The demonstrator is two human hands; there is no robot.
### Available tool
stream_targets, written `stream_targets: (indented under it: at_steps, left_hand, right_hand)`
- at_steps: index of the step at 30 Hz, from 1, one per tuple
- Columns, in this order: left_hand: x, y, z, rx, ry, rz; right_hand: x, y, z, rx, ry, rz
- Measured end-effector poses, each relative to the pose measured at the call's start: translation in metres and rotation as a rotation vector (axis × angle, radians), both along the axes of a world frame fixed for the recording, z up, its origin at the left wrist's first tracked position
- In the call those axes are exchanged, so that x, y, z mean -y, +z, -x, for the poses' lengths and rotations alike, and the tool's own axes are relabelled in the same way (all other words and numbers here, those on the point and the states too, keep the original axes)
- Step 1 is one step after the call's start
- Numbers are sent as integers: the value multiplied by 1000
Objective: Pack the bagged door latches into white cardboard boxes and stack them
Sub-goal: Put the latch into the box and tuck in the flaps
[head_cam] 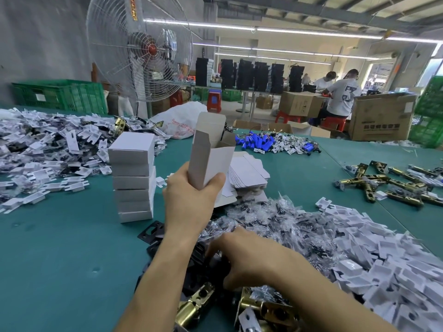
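My left hand [191,195] grips an upright white cardboard box [211,154] by its lower end, top flaps standing open. My right hand [242,255] reaches down into dark parts and clear bags [275,224] near the table's front; its fingertips are blurred and buried, so what it holds is unclear. Brass door latches [199,305] lie just below my arms. A stack of several closed white boxes [134,178] stands left of the held box. Flat unfolded boxes [247,173] are piled behind it.
The green table [60,255] carries heaps of white plastic inserts at left [48,149] and right [383,259], loose brass latches [388,185] far right, blue batteries [259,140] at the back. A large fan [143,49] stands behind; people sit at the far right.
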State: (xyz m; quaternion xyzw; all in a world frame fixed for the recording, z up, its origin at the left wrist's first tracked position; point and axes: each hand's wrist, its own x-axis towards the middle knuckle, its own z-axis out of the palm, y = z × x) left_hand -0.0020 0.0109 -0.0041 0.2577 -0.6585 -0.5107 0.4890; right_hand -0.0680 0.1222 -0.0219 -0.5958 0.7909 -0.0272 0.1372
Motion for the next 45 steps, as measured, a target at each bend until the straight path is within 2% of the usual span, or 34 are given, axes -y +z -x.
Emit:
stream_targets:
  at_steps: [6,10,15,19,23,25,29,32,34,40,45]
  left_hand:
    - [3,-3,-2,26,42,92]
    - [-3,-1,-4,81,74,275]
    - [-5,0,-1,1,7,247]
    - [-1,-1,-1,-37,23,189]
    - [2,-5,0,-23,44,109]
    - [4,-8,1,2,35,64]
    - [4,-13,1,103,-68,-16]
    - [1,-14,2,155,-177,-111]
    - [-3,-12,2,191,-254,-152]
    - [-9,-8,-2,199,-508,-208]
    - [-11,-5,-5,211,-592,-225]
  right_hand:
    - [-6,-2,-16,-156,82,45]
    - [-6,-3,-16,-80,49,64]
    - [-8,1,-7,-26,-41,136]
    - [-12,3,-2,18,-125,302]
    - [-27,17,11,191,-258,437]
    - [-39,27,23,194,-296,517]
    - [-62,56,40,235,-312,832]
    - [-71,76,43,150,-225,1076]
    - [-70,85,44,95,-201,1154]
    - [-57,89,42,-87,-161,1032]
    - [-48,88,37,-136,-157,950]
